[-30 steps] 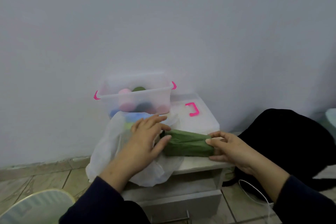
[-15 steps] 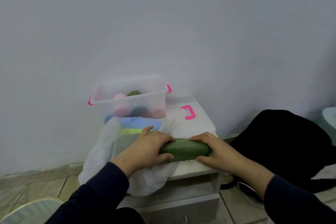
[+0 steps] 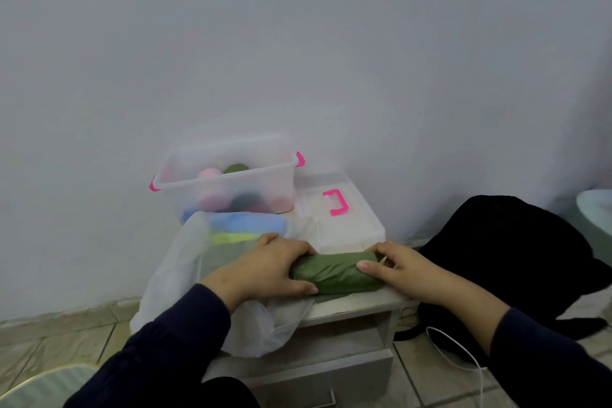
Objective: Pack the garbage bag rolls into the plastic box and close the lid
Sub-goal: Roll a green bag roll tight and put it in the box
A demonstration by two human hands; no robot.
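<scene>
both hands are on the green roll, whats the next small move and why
Probably lift the green roll off the cabinet top and carry it back to the open plastic box. The left hand and right hand each grip an end, the box already holds other rolls, and its lid lies beside it, not yet on.
</scene>
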